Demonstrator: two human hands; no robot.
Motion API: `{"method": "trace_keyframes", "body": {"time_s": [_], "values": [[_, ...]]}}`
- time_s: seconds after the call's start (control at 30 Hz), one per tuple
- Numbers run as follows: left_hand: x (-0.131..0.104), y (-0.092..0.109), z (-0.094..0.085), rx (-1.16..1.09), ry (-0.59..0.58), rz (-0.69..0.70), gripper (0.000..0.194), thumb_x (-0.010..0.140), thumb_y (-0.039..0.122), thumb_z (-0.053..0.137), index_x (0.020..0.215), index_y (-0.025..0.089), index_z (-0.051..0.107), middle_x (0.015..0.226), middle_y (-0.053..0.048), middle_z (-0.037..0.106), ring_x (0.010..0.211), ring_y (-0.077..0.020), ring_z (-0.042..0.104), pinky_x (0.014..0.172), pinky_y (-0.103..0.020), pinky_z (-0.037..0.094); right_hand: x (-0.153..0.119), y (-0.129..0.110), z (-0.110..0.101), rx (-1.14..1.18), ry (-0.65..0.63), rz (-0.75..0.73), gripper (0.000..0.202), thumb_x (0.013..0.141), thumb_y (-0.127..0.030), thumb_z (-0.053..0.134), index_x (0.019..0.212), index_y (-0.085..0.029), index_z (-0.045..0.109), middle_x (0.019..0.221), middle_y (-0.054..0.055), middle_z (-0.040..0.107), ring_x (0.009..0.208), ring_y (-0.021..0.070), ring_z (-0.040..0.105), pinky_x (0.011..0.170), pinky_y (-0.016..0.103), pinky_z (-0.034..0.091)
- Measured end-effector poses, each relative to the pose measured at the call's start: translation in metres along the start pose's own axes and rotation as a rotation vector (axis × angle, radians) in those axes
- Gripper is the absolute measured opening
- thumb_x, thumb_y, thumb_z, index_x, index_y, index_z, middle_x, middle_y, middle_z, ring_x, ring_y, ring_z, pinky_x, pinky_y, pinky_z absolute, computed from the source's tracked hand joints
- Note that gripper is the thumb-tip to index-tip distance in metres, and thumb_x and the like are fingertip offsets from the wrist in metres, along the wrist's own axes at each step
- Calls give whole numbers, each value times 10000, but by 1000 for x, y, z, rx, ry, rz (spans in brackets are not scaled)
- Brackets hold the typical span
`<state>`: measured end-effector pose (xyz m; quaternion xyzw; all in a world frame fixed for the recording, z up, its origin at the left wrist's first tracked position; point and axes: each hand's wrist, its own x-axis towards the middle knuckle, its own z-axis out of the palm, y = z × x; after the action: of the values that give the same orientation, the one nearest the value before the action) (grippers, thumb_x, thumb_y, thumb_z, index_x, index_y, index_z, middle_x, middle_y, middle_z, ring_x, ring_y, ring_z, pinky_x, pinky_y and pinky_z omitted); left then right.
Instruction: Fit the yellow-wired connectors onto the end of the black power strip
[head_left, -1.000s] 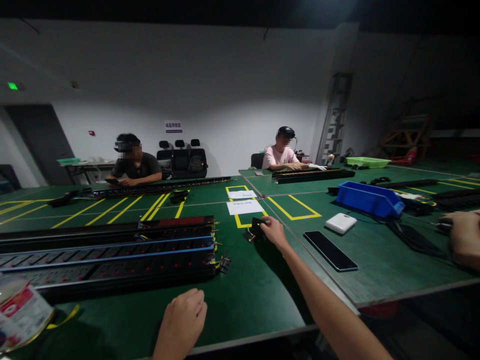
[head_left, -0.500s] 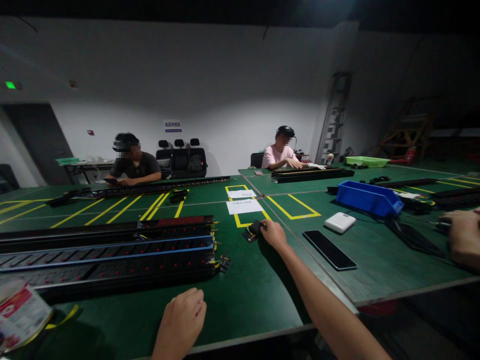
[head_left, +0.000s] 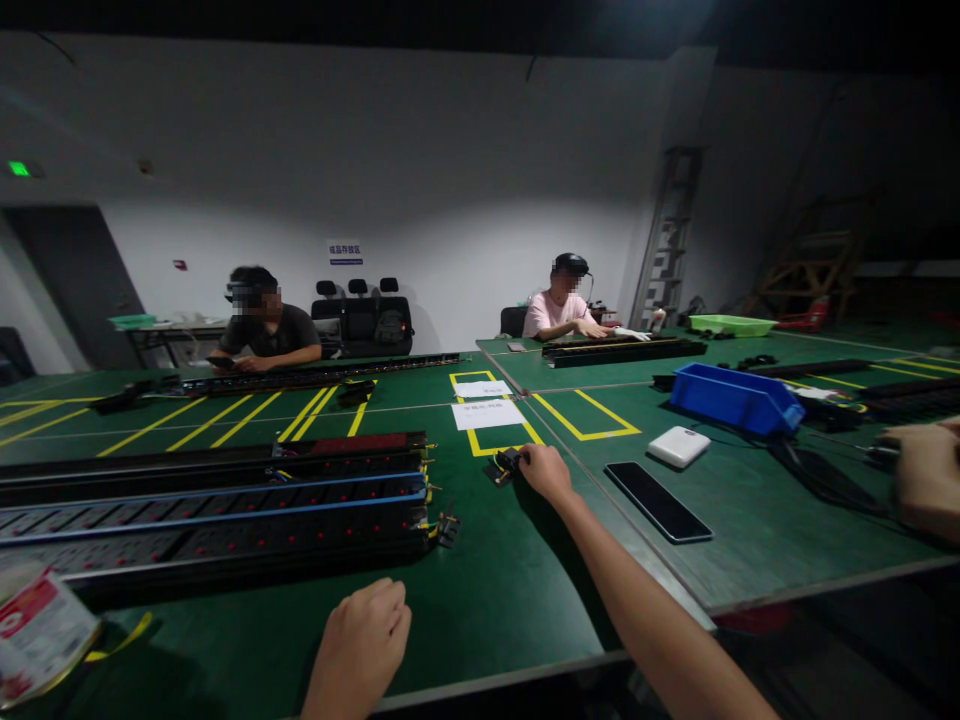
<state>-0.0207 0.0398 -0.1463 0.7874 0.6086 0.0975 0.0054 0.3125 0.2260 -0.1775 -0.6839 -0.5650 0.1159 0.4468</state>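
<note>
- At a green worktable (head_left: 480, 590), my right hand (head_left: 546, 470) reaches forward, its fingertips meeting the right side of a small black wired part (head_left: 507, 462); whether they pinch it or only touch it, I cannot tell.
- The part sits just beyond my fingertips and to their left, low at the tabletop, by the near edge of a yellow tape outline (head_left: 500, 450) and short of a paper sheet (head_left: 487, 414).
- My left hand (head_left: 364, 635), fingers curled closed with the palm hidden from view, is at the table's near side, well apart from the part.
- Left of the part are long black socket strips (head_left: 300, 520); to the right of my right forearm lies a smartphone (head_left: 658, 501).
</note>
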Motion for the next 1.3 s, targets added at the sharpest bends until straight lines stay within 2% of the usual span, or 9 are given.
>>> {"method": "trace_keyframes", "body": {"time_s": [0.27, 0.37, 0.47, 0.57, 1.0, 1.3], "values": [[1, 0, 1, 3, -24, 1, 310, 921, 102, 337, 667, 196, 488, 698, -3, 569, 653, -133, 550, 629, -303, 263, -1, -4, -2, -61, -44, -12, 111, 726, -125, 701, 690, -230, 712, 810, 80, 697, 962, 243, 599, 799, 270, 429], [1, -1, 1, -4, -50, -12, 314, 929, 113, 330, 672, 196, 490, 710, -6, 579, 660, -134, 557, 630, -302, 266, -2, -8, -5, -206, -96, -11, 98, 791, -186, 661, 789, -228, 750, 903, 102, 723, 993, 252, 603, 813, 279, 436], [2, -1, 0, -1, -80, -30, 314, 926, 108, 333, 670, 195, 493, 727, -11, 594, 683, -139, 575, 638, -303, 272, -3, -13, -7, -426, -163, -53, 222, 869, -210, 557, 926, -217, 771, 1002, 114, 733, 1004, 249, 615, 794, 277, 438], [2, 0, -1, 11, -94, -35, 312, 923, 103, 333, 680, 195, 504, 736, -13, 599, 696, -141, 583, 642, -300, 279, -3, -15, -8, -521, -183, -76, 275, 899, -206, 513, 998, -216, 769, 1043, 104, 736, 1000, 239, 622, 769, 267, 431], [3, 3, -4, 34, -120, -52, 316, 934, 102, 327, 706, 194, 525, 762, -13, 603, 736, -145, 596, 669, -298, 295, -4, -17, -9, -549, -184, -100, 291, 894, -193, 499, 991, -209, 773, 1047, 101, 739, 975, 228, 622, 729, 258, 406], [3, 1, -2, 12, -71, -39, 307, 913, 97, 357, 681, 197, 530, 714, -3, 590, 673, -138, 575, 626, -300, 260, -3, -15, -8, -544, -186, -101, 288, 892, -186, 504, 1011, -216, 764, 1058, 98, 734, 979, 225, 620, 747, 261, 402]]}}
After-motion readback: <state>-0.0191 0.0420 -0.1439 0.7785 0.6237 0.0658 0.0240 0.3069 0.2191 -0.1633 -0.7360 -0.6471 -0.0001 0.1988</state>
